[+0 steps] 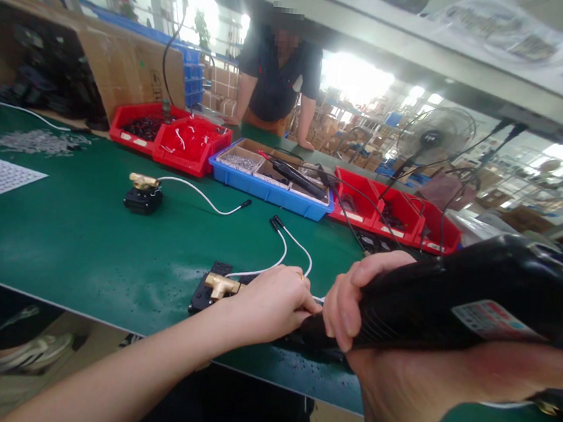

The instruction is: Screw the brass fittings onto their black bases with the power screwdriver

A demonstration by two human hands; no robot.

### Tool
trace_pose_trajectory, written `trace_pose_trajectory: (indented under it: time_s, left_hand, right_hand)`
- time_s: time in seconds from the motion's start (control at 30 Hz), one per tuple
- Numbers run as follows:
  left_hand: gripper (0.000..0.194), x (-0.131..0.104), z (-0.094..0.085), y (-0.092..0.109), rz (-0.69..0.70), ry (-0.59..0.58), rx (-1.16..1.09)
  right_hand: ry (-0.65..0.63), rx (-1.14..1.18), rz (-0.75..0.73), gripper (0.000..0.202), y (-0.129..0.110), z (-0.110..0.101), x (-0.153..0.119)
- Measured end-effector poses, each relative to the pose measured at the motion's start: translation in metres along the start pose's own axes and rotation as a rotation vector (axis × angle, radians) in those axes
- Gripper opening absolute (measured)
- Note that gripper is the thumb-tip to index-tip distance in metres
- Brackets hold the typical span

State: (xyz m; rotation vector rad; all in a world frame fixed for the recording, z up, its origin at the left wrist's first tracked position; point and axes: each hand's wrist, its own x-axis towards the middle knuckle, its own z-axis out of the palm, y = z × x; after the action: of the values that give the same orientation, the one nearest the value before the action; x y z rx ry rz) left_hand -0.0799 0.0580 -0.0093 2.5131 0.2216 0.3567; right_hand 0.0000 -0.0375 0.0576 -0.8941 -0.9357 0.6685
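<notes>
**Black power screwdriver held down over a brass fitting at the near edge of the bench**

So the right hand (352, 309) is wrapped tight around a chunky black power screwdriver (451, 304), fingers curled over the top of the ribbed plastic body. The tool is long and roundish, with a pale label on its side. Its long axis runs from far right, close to the camera, down toward the left, and the nose end points at the spot just under the left hand.

The left hand (273, 302) is closed down on the work, fingers pressed together and bunched over whatever sits there; I can't tell exactly what it pinches. Sticking out just left of that hand is a brass fitting (220, 286), shiny, T-shaped, sitting on a flat black block (205, 293). A thin white wire (282, 250) loops away from under the hand toward the far side and ends in small black plugs.

All this sits on a smooth green mat (77, 232), near its front edge. Further left there's a second brass fitting (143, 181) on its own black base with the same kind of white wire. Along the far side: glossy red bins (169, 139) and a blue tray (268, 190). Another person (278, 73) in a dark shirt leans on the far edge.
</notes>
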Motion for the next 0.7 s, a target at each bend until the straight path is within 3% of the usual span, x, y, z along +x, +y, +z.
trace_pose_trajectory:
  time_s: [0.13,0.33,0.47,0.7]
  left_hand:
    - [0.019,0.000,-0.004,0.004,-0.046,-0.014,-0.015]
    - [0.019,0.000,0.003,-0.002,-0.005,-0.002,-0.009]
    - [0.017,-0.001,0.006,-0.006,0.035,0.026,0.009]
    - [0.011,-0.030,-0.006,-0.003,0.030,0.111,0.056]
  right_hand:
    - [0.003,0.010,-0.016,0.064,0.002,0.000,0.002]
    - [0.043,0.063,0.003,0.065,0.009,-0.006,0.001]
    - [0.066,0.063,-0.017,0.068,0.000,-0.007,-0.002]
    - [0.029,0.072,-0.037,0.066,-0.002,-0.003,-0.005]
